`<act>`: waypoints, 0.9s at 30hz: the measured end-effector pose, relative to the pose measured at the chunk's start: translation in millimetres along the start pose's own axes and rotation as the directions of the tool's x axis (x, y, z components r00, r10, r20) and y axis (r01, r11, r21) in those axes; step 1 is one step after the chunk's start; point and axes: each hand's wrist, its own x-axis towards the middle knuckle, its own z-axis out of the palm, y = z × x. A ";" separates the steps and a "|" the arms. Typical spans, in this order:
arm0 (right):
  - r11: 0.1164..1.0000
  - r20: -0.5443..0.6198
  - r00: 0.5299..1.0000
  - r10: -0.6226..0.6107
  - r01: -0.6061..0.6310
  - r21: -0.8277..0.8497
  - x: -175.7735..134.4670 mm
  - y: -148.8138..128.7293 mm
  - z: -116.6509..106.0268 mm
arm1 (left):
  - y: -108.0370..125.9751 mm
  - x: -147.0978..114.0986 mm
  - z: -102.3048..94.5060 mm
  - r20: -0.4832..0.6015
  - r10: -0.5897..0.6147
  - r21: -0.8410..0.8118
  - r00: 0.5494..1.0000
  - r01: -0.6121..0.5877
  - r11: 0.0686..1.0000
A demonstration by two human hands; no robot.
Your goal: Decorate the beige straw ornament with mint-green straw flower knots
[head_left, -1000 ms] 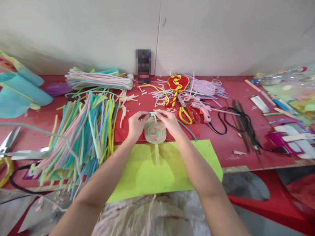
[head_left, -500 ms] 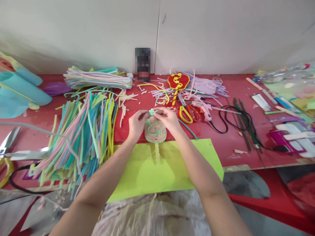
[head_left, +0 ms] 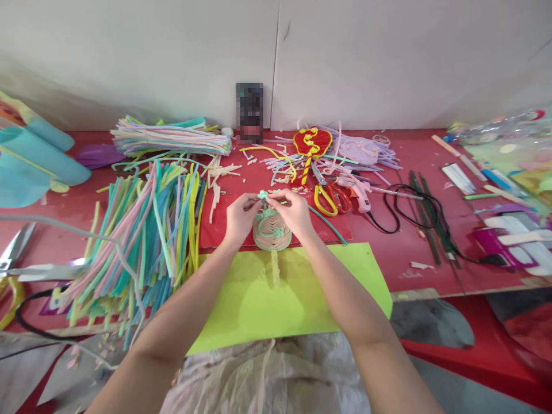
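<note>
Between the fingertips of my left hand (head_left: 242, 217) and my right hand (head_left: 294, 213) is a small mint-green pipe cleaner flower (head_left: 263, 196). Both hands are pinched closed on it from either side. Just below them lies a round fan shape (head_left: 271, 233) of pale pink rows with a mint-green edge, a curl and a similar flower on it. Its pale yellow handle (head_left: 275, 268) points toward me over a yellow-green sheet (head_left: 345, 287). My fingers partly cover the fan's upper part.
Loose pipe cleaners (head_left: 142, 230) spread over the left, with a bundle (head_left: 172, 138) behind. A red and yellow fan (head_left: 313, 142), yellow-handled scissors (head_left: 325, 200) and a pink glue gun (head_left: 357, 194) lie beyond my right hand. A phone (head_left: 249, 112) leans on the wall.
The flower has shifted slightly left and turned a little between my fingertips. My right hand has moved slightly left; the fan and the table things stay put.
</note>
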 end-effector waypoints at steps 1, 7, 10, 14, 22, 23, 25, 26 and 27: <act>1.000 -0.012 1.000 -0.023 0.022 -0.016 -0.2 -0.2 0.3 | 0.1 -0.1 -0.1 0.000 0.001 0.001 1.000 -0.001 1.000; 0.990 -0.048 0.994 -0.096 0.091 -0.106 -0.5 -5.4 -0.8 | -1.8 0.1 -1.6 0.016 0.046 0.059 0.999 -0.046 0.997; 0.986 -0.047 0.994 -0.097 0.090 -0.140 -1.0 -7.8 -1.1 | -2.0 0.5 -2.9 0.027 0.073 0.110 0.997 -0.076 0.991; 0.980 -0.047 0.991 -0.124 0.115 -0.160 -1.7 -8.2 -1.4 | -0.4 2.2 -5.9 -0.004 0.127 0.189 0.992 -0.123 0.974; 0.967 -0.051 0.986 -0.160 0.146 -0.209 -2.0 -7.9 -2.6 | -2.3 4.5 -6.6 0.015 0.043 0.057 0.999 -0.044 0.997; 0.967 -0.056 0.986 -0.159 0.144 -0.211 -2.2 -8.2 -2.3 | -2.8 4.2 -5.8 0.014 0.023 0.038 1.000 -0.023 0.999; 0.967 -0.064 0.985 -0.160 0.143 -0.211 -2.7 -8.6 -1.2 | -3.7 3.8 -4.6 0.011 -0.007 0.010 1.000 0.007 1.000; 0.968 -0.066 0.985 -0.160 0.144 -0.208 -2.9 -8.8 -0.6 | -3.9 3.8 -4.4 0.006 -0.006 0.010 1.000 0.006 1.000; 0.969 -0.067 0.985 -0.160 0.144 -0.203 -3.1 -9.0 0.1 | -4.1 3.9 -4.5 -0.005 0.007 0.025 1.000 -0.007 1.000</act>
